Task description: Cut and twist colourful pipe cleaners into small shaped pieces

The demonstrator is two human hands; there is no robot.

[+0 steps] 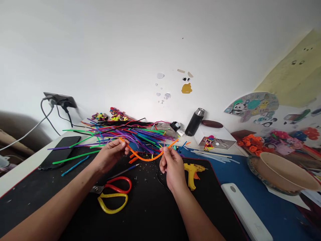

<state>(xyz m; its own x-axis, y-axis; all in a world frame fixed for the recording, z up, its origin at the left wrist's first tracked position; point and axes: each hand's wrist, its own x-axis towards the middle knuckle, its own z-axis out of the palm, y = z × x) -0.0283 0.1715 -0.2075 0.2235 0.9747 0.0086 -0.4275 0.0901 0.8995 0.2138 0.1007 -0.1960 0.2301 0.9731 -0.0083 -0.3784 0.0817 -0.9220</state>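
An orange pipe cleaner [145,160] hangs in a shallow curve between my two hands, above the black mat [147,214]. My left hand [114,152] pinches it close to its left end. My right hand [173,165] grips it between thumb and fingers, with a short end sticking out up and to the right. Short orange pieces [133,158] lie on the mat behind the curve. Below my left hand are scissors [115,195] with one red and one yellow handle, and a blue pen [125,170]. A yellow glue gun [193,174] lies just right of my right hand.
Many coloured pipe cleaners [140,134] are heaped along the back. A black thermos [195,122] stands near the wall. Glue sticks [215,155], a white bar-shaped object [245,211] and a beige bowl [288,170] are at right. A phone [60,152] lies at left.
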